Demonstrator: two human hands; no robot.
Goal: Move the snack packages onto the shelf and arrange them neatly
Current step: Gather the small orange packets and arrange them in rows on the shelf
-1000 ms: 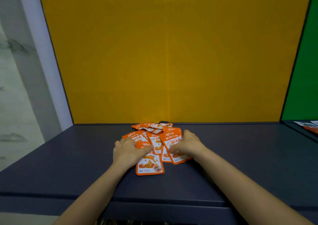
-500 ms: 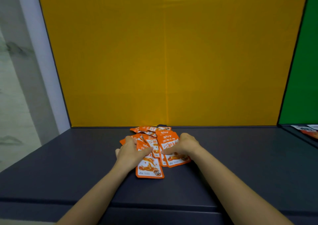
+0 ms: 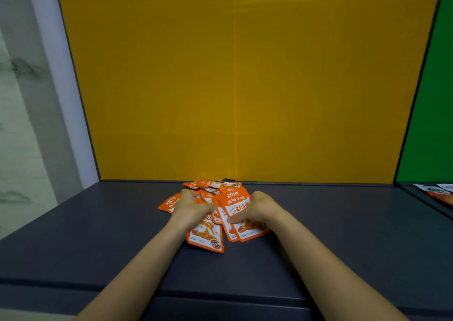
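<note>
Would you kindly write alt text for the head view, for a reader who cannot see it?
The left hand rests on a loose, overlapping pile of orange snack packages on a dark shelf; the right hand grips some. A yellow panel stands behind.

The snack packets (image 3: 235, 201) I grip look like glossy plastic film, smooth with slight creases. The shelf (image 3: 98, 235) under them looks matt and smooth. The back panel (image 3: 245, 75) looks matt, with one thin seam.

The left hand (image 3: 188, 208) and right hand (image 3: 259, 208) hide the middle of the pile (image 3: 208, 238). Far right of the pile, other packets (image 3: 438, 193) run off the edge.
</note>
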